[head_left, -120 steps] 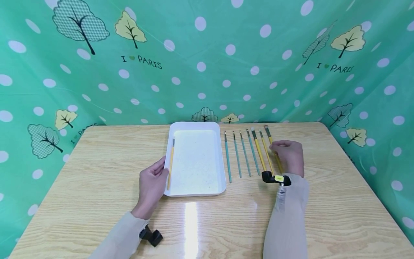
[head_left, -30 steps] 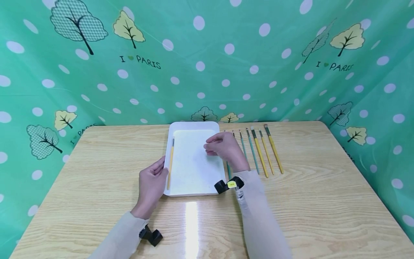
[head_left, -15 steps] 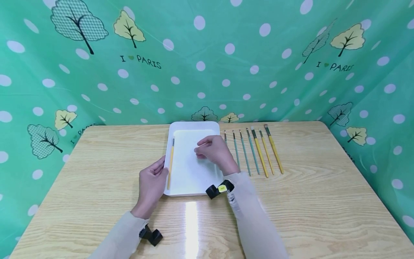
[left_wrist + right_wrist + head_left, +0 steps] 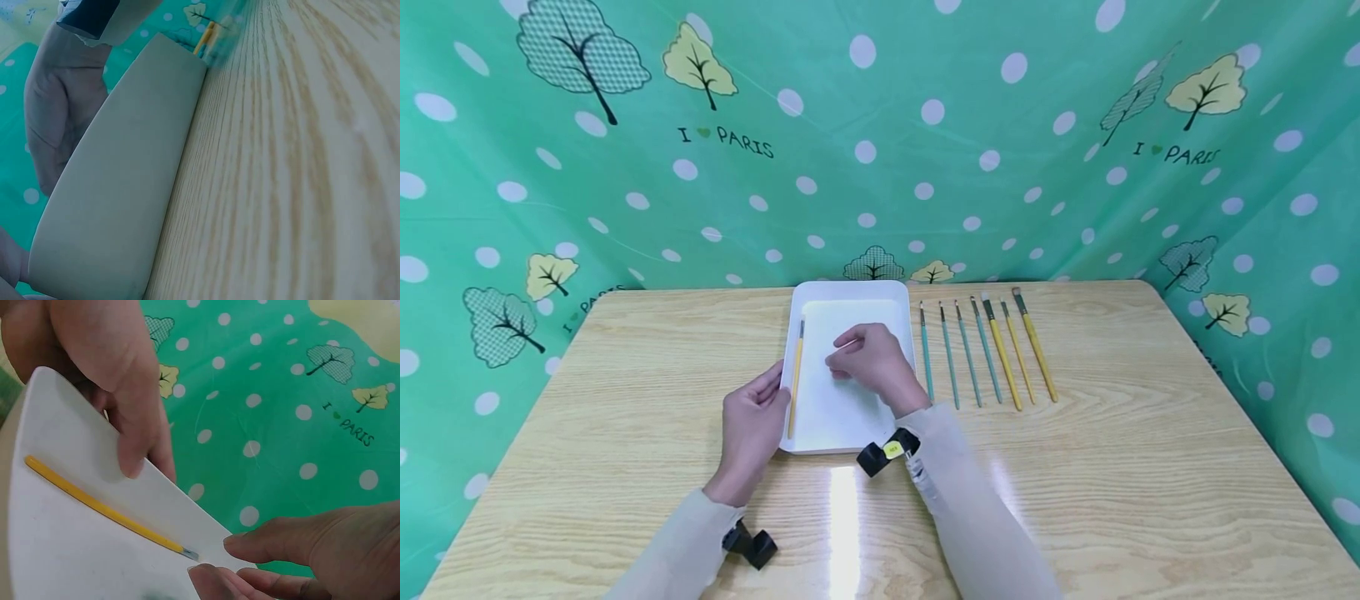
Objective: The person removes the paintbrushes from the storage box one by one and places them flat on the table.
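A white rectangular tray (image 4: 850,400) lies on the table with one yellow-handled paintbrush (image 4: 797,375) along the inside of its left wall. My left hand (image 4: 756,425) grips that left side, its thumb over the rim and its fingers outside, as the right wrist view also shows. Above the tray floor hovers my right hand (image 4: 872,362), fingers loosely bent and holding nothing. In the right wrist view a gap shows between the right thumb and fingertips (image 4: 206,578), close to the bristle end of the paintbrush (image 4: 106,509). The tray wall (image 4: 119,169) fills much of the left wrist view.
Right of the tray, several teal-handled brushes (image 4: 967,358) and three yellow-handled brushes (image 4: 1003,358) lie in a row, bristles toward the back. The wooden table (image 4: 1150,467) meets a green dotted cloth (image 4: 880,167) behind. Each wrist bears a black camera mount (image 4: 887,450).
My right hand has left the rightmost yellow brush, crossed to the tray and moved further left over it, toward the brush inside. My left hand has stayed on the tray rim.
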Tool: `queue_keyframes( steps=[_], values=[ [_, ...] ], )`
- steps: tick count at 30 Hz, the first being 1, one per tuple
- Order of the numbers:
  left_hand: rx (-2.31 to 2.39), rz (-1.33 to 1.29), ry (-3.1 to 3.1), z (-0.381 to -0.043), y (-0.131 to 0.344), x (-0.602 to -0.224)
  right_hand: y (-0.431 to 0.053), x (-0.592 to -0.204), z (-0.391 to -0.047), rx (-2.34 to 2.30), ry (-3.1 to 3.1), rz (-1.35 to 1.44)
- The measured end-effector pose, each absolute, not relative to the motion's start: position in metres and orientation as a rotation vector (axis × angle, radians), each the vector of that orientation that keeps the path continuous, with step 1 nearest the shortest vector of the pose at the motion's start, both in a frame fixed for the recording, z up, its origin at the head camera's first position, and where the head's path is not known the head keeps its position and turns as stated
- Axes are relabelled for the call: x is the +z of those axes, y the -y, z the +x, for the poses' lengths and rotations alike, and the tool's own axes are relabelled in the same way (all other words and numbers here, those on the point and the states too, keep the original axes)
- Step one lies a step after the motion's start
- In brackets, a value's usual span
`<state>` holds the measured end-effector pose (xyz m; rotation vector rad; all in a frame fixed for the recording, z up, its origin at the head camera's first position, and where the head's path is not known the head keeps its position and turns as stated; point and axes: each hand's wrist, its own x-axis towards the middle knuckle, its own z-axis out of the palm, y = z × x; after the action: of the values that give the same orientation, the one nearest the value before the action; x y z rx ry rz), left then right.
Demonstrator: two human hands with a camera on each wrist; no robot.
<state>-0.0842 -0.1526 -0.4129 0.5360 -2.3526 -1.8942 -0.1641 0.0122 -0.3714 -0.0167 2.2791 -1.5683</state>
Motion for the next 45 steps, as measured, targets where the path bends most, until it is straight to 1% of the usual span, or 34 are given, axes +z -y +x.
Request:
queue_keyframes(
  steps=[11,25,33,45],
  values=[
    [-1.921,0.528,2.36,-0.083,0.153,-0.412,0.007,-0.377,-0.154,-1.537,-2.307,-0.067],
    [-1.92,0.551,2.361,-0.083,0.153,-0.412,0.024,-0.386,-0.145,-1.384,-2.423,-0.121],
    [-1.909,0.552,2.342,-0.084,0.152,-0.412,0.03,-0.39,-0.143,-1.421,-2.394,-0.127],
    [-1.921,0.557,2.349,-0.085,0.152,-0.412,0.034,-0.392,-0.143,-1.503,-2.248,-0.053]
  ],
)
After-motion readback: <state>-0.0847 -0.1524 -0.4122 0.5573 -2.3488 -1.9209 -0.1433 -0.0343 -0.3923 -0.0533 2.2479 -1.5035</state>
